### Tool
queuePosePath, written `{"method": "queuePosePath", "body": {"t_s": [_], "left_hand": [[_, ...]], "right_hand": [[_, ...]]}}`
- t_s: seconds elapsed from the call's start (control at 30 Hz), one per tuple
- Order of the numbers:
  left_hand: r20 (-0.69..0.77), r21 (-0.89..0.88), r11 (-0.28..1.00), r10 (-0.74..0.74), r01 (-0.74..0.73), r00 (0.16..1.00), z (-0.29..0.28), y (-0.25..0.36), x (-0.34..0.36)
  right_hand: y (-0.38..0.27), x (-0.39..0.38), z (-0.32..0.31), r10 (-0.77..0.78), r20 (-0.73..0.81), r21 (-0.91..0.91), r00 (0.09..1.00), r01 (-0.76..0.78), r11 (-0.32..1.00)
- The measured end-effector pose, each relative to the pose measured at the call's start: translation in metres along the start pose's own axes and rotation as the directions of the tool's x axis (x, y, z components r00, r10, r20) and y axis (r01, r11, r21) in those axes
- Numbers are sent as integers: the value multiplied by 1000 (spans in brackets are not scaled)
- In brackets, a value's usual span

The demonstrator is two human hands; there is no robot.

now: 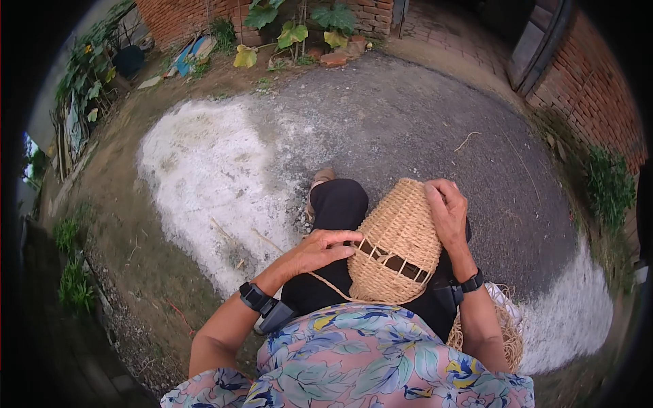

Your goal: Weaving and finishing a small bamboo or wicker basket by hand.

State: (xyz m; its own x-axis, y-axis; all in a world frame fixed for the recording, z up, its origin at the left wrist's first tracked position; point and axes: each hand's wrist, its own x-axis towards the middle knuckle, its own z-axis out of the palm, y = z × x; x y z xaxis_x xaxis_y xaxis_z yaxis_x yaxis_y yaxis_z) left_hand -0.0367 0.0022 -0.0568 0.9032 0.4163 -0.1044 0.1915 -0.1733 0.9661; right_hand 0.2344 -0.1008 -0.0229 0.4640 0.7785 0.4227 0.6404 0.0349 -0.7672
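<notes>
A straw-coloured woven basket (396, 224) lies tilted across my lap, with a gap of bare ribs round its lower part. My right hand (447, 214) grips its upper right side, fingers bent over the weave. My left hand (320, 250) is at the left edge of that gap, index finger and thumb pinched at the strands; the fingertips are small in view. A loose straw cord (326, 282) runs from under my left hand along the basket's lower end.
A coil of straw cord (508, 330) lies by my right hip. Around my dark-trousered legs is dark paving with white powdery patches (197, 170). Brick walls (592, 88), an open doorway (462, 30) and plants (605, 190) border the yard.
</notes>
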Motion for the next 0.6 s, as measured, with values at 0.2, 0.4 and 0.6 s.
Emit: {"method": "queuePosePath", "body": {"t_s": [0.2,0.4,0.6], "left_hand": [[-494,395,894,12,212,869,-39,-17,-15],[-501,398,670,-413,626,761,-34,-68,-4],[-280,-286,766,-642,576,714,-53,-128,15]], "right_hand": [[1,1,0,-22,-8,14,1000,22,1000],[-4,0,-5,-19,11,-13,1000,19,1000],[-4,-2,-2,-43,-8,9,999,43,999]]}}
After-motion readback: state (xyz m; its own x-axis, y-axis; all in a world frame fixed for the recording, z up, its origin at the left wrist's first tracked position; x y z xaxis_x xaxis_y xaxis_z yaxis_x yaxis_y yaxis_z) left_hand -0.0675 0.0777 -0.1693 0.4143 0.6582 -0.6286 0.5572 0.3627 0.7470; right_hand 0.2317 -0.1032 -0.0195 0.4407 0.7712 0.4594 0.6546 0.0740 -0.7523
